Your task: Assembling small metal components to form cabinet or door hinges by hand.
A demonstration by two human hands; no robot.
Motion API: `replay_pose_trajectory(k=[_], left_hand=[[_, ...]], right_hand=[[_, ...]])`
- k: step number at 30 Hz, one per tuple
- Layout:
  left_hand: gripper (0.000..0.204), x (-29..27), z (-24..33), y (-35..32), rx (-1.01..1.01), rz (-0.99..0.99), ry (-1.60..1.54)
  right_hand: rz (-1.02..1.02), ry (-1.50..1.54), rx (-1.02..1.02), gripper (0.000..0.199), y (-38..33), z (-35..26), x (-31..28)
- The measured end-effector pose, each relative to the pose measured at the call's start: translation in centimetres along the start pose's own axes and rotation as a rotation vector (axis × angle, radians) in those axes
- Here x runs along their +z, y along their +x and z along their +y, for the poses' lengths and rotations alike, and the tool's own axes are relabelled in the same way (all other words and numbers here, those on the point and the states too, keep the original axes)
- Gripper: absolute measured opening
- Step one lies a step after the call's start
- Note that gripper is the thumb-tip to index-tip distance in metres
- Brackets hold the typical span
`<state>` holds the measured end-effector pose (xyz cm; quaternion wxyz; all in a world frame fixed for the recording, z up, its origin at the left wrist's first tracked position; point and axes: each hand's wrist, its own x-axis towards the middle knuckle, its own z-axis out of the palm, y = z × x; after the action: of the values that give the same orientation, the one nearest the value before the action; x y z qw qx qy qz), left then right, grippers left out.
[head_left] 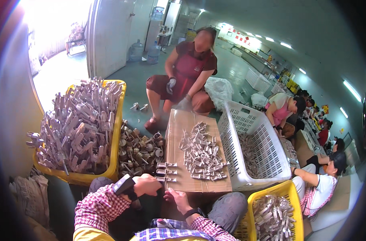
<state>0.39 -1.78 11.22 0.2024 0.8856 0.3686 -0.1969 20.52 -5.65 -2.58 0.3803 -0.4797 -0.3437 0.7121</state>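
Note:
My left hand (147, 184) is curled closed beside the near left corner of a cardboard box (173, 138). What lies in its fingers, if anything, is hidden. Close to it, my right hand (178, 200) is at the box's near edge, thumb and fingers drawn together; I cannot make out anything in them. Just beyond my hands, three metal clips (167, 172) lie in a neat row, sticking out over the box's left edge. A loose heap of similar metal clips (199, 150) covers the middle and right of the box top.
At left stands a yellow crate (117, 120) heaped with clip-shaped metal parts. Round metal fittings (140, 148) are piled on the floor beside it. A white crate (271, 160) and another yellow crate (297, 209) are at right. Opposite me sits a gloved co-worker (191, 68).

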Motion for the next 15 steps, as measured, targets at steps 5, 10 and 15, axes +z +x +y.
replay_pose_trajectory(k=[5,10,15], left_hand=[[0.026,-0.5,3.6,3.7,0.268,0.327,-0.099],[0.023,3.5,8.2,6.0,-0.29,0.32,0.081],[0.022,8.8,14.4,16.2,-1.209,-0.463,0.959]], right_hand=[[0.076,-0.045,-0.179,0.018,1.4,2.4,-3.0],[0.045,-0.709,-0.325,0.02,-3.0,-5.1,4.2],[-0.026,-1.699,-0.386,0.025,-8.5,-13.5,10.2]])
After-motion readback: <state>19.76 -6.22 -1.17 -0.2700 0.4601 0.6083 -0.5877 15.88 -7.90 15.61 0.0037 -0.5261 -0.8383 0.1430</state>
